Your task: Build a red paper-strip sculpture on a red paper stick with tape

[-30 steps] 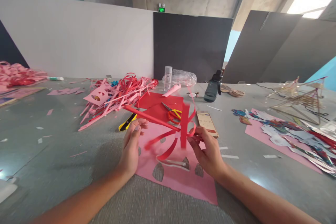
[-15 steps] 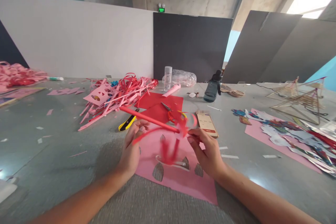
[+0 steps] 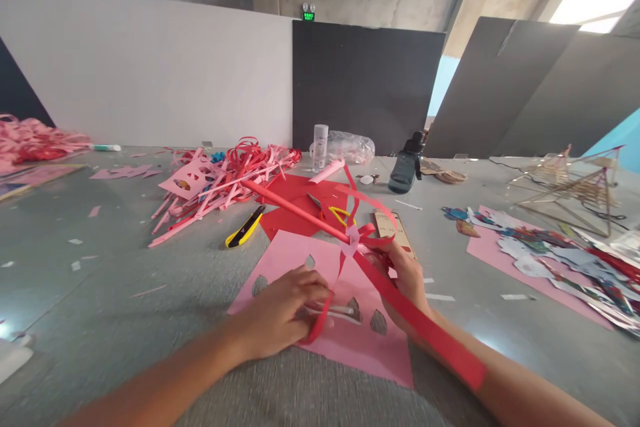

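My right hand (image 3: 407,273) is closed on a red paper craft at its pink centre (image 3: 352,240). From that centre a rolled red paper tube (image 3: 295,203) slants up to the left, and curling red paper strips (image 3: 425,323) spread out, one lying across my right forearm. My left hand (image 3: 287,310) rests low over a pink paper sheet (image 3: 280,253) with leaf-shaped holes cut in it. Its fingers are bent together beside a thin white item (image 3: 340,311) and the end of a hanging red strip; what they hold is hidden.
Beyond the sheet lie a yellow utility knife (image 3: 245,227), yellow-handled scissors (image 3: 343,215), red paper (image 3: 320,188) and a phone (image 3: 393,230). A heap of pink and red strips (image 3: 235,173) is at left. A dark bottle (image 3: 405,163) and paper cutouts (image 3: 545,253) are at right.
My left hand has come down and right from beside the red tube to the pink sheet. The craft, blurred before, has turned a little, and its strips now spread upward and toward me.
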Tool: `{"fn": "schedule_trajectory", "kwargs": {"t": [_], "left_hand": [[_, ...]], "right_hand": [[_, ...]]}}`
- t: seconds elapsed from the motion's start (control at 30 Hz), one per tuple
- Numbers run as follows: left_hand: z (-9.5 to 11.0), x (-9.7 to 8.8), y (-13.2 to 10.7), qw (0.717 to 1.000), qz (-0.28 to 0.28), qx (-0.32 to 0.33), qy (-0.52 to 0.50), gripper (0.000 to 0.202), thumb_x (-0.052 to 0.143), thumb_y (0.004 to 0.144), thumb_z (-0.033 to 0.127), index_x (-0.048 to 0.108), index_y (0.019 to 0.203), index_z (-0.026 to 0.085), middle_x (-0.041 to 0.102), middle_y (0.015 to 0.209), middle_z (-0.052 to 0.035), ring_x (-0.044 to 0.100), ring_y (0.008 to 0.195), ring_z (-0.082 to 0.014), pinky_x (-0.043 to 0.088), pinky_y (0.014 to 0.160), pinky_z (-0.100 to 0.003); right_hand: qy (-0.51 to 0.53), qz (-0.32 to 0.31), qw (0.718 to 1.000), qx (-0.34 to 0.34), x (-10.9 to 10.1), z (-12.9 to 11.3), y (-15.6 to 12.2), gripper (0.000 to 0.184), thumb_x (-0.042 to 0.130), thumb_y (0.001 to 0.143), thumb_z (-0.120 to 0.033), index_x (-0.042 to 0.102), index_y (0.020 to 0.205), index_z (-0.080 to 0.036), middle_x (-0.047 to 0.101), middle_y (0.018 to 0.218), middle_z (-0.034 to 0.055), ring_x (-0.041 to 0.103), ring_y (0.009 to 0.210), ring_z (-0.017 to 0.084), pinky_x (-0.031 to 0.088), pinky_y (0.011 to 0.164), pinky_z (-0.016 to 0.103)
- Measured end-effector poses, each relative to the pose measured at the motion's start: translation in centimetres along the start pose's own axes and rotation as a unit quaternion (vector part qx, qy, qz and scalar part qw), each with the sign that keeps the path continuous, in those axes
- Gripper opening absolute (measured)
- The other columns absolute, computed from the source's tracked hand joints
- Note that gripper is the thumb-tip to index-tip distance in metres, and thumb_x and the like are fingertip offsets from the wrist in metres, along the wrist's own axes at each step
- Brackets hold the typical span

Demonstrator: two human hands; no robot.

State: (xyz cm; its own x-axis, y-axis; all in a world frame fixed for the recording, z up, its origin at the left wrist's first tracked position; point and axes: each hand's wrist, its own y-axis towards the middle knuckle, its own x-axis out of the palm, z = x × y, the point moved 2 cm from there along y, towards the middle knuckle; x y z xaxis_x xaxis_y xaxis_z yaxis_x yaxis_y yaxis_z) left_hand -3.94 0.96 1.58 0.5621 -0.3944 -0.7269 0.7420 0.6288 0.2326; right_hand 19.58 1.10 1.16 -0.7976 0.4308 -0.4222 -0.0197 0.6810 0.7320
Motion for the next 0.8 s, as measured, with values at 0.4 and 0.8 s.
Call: {"fn": "schedule_trajectory", "kwargs": {"t": [0.4,0.8], "left_hand": [[-1.0,0.5,0.1,0.996,0.059,-0.022,0.058,0.025,0.054,0.097,0.020,0.077,0.106,0.027,0.072,0.099,-0.0058,0.067,0.095,-0.0237,0.049,0.082,-0.032],[-1.2,-1.9,0.3,0.913,0.280,-0.161,-0.249,0.050,0.054,0.095,0.063,0.048,0.068,0.021,0.037,0.060,0.0045,0.033,0.055,-0.0128,0.026,0.054,-0.027]], "right_hand": [[0.006,-0.019,0.999,-0.035,-0.2,-0.2,0.1,0.010,0.053,0.100,-0.023,0.062,0.106,-0.025,0.072,0.092,0.0039,0.066,0.075,0.016,0.050,0.061,0.027],[0.006,0.019,1.000,-0.012,-0.3,-0.7,0.0,0.014,0.055,0.098,-0.016,0.061,0.102,-0.028,0.066,0.081,-0.0013,0.057,0.064,0.013,0.046,0.053,0.023]]}}
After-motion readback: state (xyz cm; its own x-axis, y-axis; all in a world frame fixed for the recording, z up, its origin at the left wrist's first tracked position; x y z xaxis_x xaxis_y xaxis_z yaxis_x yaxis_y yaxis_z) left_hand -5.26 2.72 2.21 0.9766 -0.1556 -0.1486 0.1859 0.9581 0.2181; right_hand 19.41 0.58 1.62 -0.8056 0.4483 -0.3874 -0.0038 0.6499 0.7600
